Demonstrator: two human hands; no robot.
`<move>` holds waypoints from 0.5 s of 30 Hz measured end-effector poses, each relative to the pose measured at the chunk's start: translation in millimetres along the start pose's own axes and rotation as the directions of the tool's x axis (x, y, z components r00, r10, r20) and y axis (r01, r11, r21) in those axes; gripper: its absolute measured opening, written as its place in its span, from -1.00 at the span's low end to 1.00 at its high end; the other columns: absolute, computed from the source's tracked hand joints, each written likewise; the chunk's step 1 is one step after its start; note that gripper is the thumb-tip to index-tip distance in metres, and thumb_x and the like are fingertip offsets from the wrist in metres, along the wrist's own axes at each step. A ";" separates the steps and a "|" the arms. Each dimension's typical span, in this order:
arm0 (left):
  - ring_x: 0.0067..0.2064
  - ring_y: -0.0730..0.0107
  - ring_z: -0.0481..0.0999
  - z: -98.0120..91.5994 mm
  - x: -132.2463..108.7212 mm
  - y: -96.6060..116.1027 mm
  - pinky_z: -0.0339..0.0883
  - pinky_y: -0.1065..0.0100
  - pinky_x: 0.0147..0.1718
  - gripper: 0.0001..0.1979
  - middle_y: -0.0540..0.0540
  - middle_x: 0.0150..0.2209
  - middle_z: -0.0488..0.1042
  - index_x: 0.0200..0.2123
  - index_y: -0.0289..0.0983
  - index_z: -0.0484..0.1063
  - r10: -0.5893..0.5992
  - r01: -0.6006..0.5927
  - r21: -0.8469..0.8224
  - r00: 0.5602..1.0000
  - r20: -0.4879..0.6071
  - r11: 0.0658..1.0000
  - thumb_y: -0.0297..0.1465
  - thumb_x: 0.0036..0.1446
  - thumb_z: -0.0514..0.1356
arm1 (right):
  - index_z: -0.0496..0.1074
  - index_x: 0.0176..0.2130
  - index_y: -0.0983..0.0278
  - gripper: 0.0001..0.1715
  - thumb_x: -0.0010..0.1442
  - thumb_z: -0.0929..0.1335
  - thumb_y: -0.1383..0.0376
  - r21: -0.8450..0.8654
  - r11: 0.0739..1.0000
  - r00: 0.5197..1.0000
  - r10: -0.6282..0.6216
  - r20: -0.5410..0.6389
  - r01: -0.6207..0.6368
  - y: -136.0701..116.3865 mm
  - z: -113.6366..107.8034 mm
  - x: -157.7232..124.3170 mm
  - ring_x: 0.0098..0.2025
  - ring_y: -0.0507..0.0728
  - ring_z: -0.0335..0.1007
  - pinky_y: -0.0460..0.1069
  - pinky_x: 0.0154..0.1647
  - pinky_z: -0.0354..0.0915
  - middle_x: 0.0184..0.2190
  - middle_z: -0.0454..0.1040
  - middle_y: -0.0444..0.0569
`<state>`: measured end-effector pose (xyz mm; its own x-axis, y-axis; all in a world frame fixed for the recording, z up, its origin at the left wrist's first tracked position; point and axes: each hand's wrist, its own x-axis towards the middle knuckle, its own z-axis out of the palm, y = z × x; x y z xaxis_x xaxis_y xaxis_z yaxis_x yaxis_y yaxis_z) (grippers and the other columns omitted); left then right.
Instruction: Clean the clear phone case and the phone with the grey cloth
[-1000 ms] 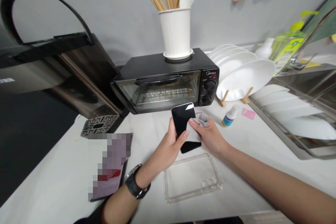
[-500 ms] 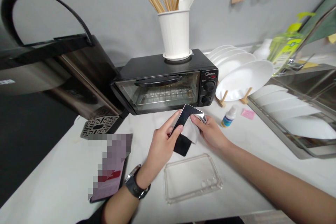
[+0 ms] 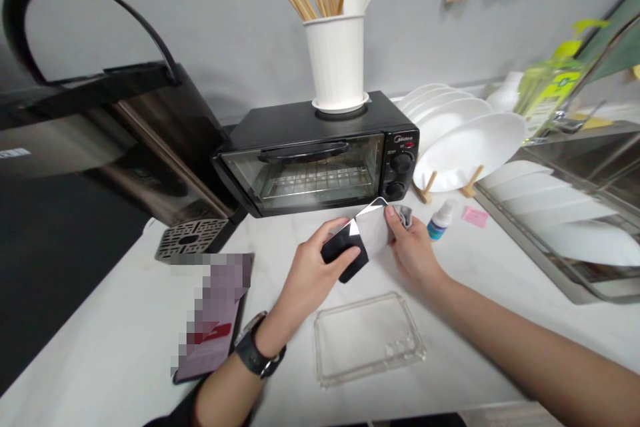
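Observation:
A black phone [image 3: 345,245] is tilted above the counter, its lower left part gripped by my left hand [image 3: 314,267], with the thumb across its face. A grey cloth [image 3: 374,235] lies over the phone's upper right part. My right hand [image 3: 413,250] pinches the cloth at the phone's right edge, thumb on top, with bunched cloth above the fingers. Below the hands, a clear phone case [image 3: 370,340] lies flat. Just right of my right hand stands a small spray bottle [image 3: 440,221].
Behind the hands is a black toaster oven [image 3: 310,160] bearing a white cup [image 3: 337,60]. A tablet [image 3: 213,327] and a coffee machine [image 3: 150,147] are at left. White plates [image 3: 470,147], a pink note [image 3: 475,216] and a sink [image 3: 560,280] are at right.
My right hand has moved slightly right with the cloth, which now covers more of the phone's upper part. The phone has turned in my left hand. The view has shifted slightly.

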<state>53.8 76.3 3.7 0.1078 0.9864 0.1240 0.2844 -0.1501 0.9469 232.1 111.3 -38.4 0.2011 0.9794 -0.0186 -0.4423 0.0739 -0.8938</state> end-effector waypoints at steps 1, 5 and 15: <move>-0.27 0.31 0.60 0.1 0.8 -0.9 0.48 0.37 -0.31 -0.50 -0.03 -0.23 0.63 0.14 -0.13 0.49 -0.012 0.012 -0.047 1.000 -0.006 0.999 -0.29 0.11 0.40 | 0.51 -0.33 0.22 -0.44 -0.04 0.59 -0.15 0.048 0.999 1.000 0.017 -0.013 -0.016 -1.2 1.6 1.0 -0.40 0.12 0.38 0.00 -0.39 0.34 -0.45 0.53 -0.11; -0.39 0.38 0.56 -7.3 6.4 -7.5 0.46 0.42 -0.41 -0.39 0.04 -0.37 0.57 0.17 -0.13 0.38 -0.070 -0.024 -0.273 0.942 -0.329 0.962 -0.22 0.08 0.44 | 0.53 -0.34 0.24 -0.45 -0.11 0.64 -0.08 0.031 0.994 0.990 0.100 0.104 -0.104 -9.9 4.6 -1.9 -0.38 0.10 0.40 -0.01 -0.31 0.37 -0.42 0.55 -0.13; -0.44 0.45 0.43 -15.9 8.8 -5.2 0.28 0.49 -0.58 -0.68 0.03 -0.36 0.50 -0.14 -0.22 0.55 -0.005 -0.028 -0.087 0.933 -0.360 0.996 -0.12 0.19 0.35 | 0.52 -0.41 0.28 -0.47 0.12 0.52 -0.13 -0.344 0.939 0.929 0.120 0.349 0.008 -9.0 3.6 -17.2 -0.45 0.05 0.27 -0.05 -0.41 0.19 -0.50 0.46 -0.15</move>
<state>38.1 86.7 4.6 -0.2439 0.9450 0.2179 0.1970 -0.1717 0.9653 229.5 94.4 -28.4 -0.1713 0.9847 0.0319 -0.1125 0.0127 -0.9936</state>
